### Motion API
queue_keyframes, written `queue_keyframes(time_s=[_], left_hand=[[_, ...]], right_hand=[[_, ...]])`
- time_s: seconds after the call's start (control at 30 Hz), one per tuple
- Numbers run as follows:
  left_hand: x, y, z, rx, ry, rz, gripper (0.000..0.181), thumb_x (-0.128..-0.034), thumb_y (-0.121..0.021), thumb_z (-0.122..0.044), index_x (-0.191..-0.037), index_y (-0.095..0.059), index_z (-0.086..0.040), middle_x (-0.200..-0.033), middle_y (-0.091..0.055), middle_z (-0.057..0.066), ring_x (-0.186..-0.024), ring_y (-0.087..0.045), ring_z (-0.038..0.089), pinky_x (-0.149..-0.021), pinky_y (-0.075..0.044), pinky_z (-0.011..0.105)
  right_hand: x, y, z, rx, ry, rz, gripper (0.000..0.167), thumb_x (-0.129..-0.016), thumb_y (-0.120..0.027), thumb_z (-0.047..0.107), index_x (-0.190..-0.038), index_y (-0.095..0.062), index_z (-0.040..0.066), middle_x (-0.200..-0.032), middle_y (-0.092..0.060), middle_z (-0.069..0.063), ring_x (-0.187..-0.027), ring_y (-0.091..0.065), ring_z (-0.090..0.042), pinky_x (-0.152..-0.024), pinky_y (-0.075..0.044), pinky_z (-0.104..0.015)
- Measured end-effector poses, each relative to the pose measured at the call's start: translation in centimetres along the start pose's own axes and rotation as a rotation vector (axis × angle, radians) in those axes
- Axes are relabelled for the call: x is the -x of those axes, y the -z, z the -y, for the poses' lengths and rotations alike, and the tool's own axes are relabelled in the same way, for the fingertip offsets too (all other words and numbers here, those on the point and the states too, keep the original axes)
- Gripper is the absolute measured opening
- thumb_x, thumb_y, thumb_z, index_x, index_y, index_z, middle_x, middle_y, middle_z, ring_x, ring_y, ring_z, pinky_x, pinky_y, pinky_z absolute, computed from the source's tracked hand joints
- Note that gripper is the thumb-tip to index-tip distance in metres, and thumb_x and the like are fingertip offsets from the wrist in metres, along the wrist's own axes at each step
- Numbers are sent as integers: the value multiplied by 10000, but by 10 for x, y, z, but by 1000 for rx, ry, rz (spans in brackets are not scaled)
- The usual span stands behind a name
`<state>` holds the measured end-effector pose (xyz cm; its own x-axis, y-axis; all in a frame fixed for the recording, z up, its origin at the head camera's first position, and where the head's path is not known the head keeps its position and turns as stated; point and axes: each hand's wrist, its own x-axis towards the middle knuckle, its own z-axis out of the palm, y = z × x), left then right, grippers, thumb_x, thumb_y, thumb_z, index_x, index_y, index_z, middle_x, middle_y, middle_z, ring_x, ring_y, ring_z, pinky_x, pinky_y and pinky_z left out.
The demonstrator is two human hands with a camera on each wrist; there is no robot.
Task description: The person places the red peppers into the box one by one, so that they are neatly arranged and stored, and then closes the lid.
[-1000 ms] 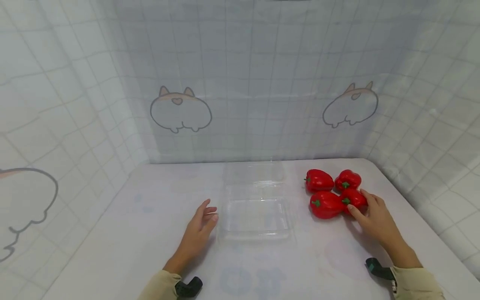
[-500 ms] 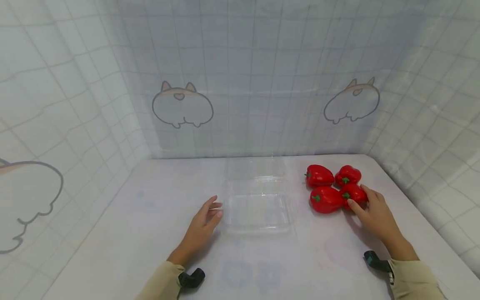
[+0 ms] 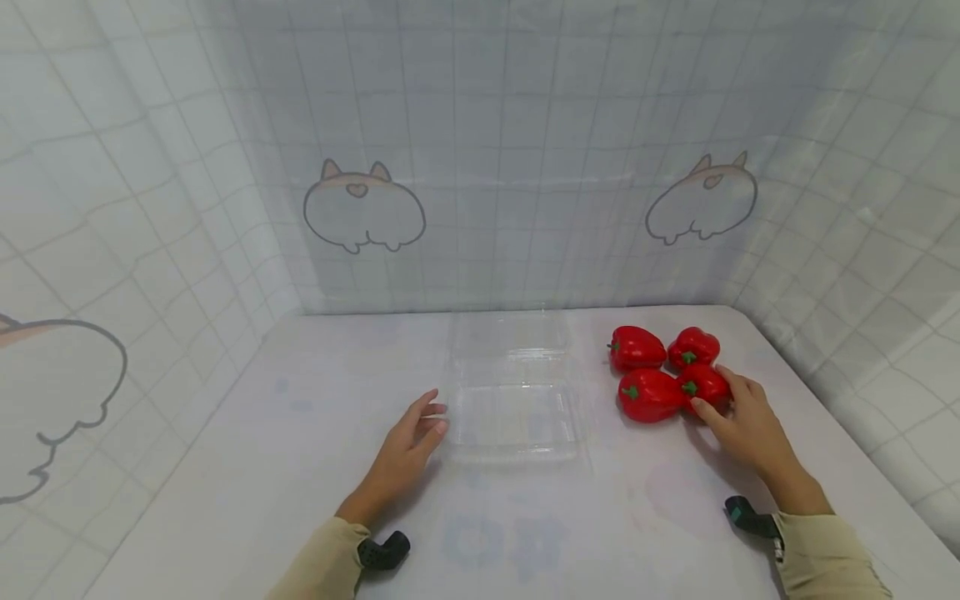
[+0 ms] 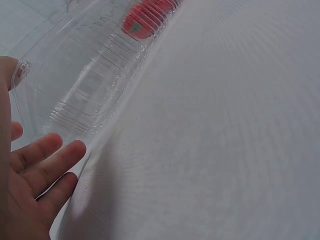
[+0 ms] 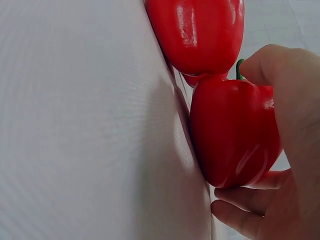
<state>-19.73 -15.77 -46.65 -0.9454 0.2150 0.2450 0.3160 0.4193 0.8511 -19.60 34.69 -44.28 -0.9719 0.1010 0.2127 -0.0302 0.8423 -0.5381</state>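
My right hand [image 3: 750,429] grips a red bell pepper [image 3: 705,385], the nearer right one of a cluster. In the right wrist view the thumb lies by the green stem, and the other fingers curl against the opposite side of this pepper [image 5: 232,132]. It sits on the table, touching a neighbouring pepper [image 3: 647,397]. My left hand [image 3: 401,450] is at the left edge of a clear plastic clamshell box [image 3: 517,452], fingers relaxed and spread. Its thumb is at the box's rim corner in the left wrist view; whether it touches is hard to tell.
Two more red bell peppers [image 3: 637,348] stand behind. The box's raised or folded-back clear lid [image 3: 510,333] extends toward the back wall. White grid-patterned sheets [image 3: 495,167] enclose the white table [image 3: 300,467] at the back and both sides.
My left hand has shifted slightly right, up to the box's edge. The right hand stays on the same pepper, and the peppers have not visibly moved. The head view has tilted a little.
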Motion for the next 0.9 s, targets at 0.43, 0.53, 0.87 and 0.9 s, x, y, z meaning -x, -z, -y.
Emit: queue_keyframes(time_s=[0.43,0.53,0.87,0.9], left_hand=[[1,0,2,-44,-31,20,559,-1025,-591,-306,-1520,-421,-111,-1320,-608,58,-1190,-613,233,-1034,-460,500],[1,0,2,-59,-44,16,549,-1024,-590,-302,-1520,-428,-131,-1309,-614,58,-1183,-616,228,-1034,-458,505],[0,0,2,-64,-59,36,567,-1023,-593,-312,-1523,-421,-107,-1321,-618,78,-1172,-628,246,-994,-491,500],[0,0,2,-62,-52,40,565,-1023,-593,-313,-1523,-421,-113,-1322,-615,75,-1174,-626,243,-996,-491,496]], right_hand=[[-2,-1,-5,-31,16,-45,793,-965,-657,362,-1479,-298,-123,-1337,-357,-414,-1146,-413,-558,-843,-491,-695],[-3,-1,-5,-57,23,-63,778,-968,-654,360,-1474,-313,-122,-1332,-376,-398,-1154,-411,-547,-846,-497,-686],[-3,1,-6,-125,15,-103,761,-978,-641,348,-1481,-318,-124,-1353,-405,-377,-1193,-417,-536,-873,-493,-663],[-3,1,-6,-133,9,-104,761,-979,-639,347,-1484,-317,-123,-1363,-405,-376,-1201,-420,-537,-874,-491,-658]])
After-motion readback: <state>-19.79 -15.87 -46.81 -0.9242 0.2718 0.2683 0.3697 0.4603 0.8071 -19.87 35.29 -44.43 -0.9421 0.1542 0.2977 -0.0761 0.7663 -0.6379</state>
